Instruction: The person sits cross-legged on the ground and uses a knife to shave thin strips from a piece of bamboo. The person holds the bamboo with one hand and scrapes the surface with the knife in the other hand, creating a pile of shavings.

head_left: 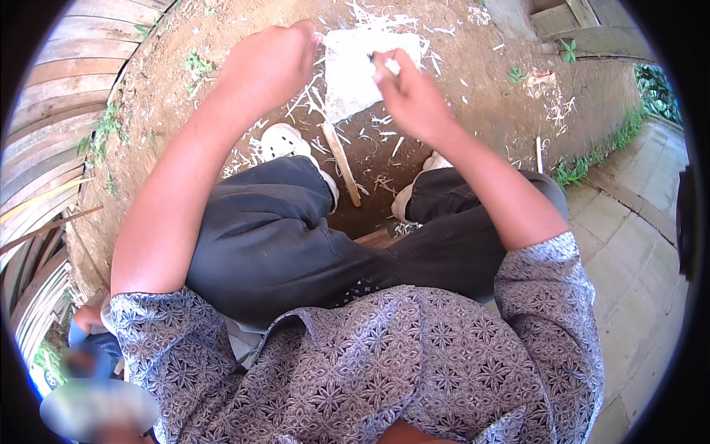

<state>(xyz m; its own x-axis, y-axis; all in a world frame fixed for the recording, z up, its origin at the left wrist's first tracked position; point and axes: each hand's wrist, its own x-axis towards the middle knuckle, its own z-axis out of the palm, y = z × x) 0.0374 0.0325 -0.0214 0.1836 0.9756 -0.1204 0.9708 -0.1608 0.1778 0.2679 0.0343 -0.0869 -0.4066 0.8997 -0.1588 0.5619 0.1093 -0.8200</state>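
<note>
My left hand [275, 65] is closed in a fist above the ground, beside the left edge of a white sheet. What its fingers hold, if anything, is hidden or too small to make out. To the right, my right hand [413, 98] is closed over the white sheet [347, 96], with a small dark tip showing at its fingers. The thing in that grip is mostly covered, so its kind cannot be told. The sheet lies overexposed on the dirt, with pale thin shavings [314, 103] scattered around it.
A wooden stick [340, 164] lies between my feet, which wear white clogs [285, 142]. Stacked boards [66, 89] line the left side, and another person [96, 340] is at the lower left. Paving [629, 251] runs along the right, near a short pale stick [539, 155].
</note>
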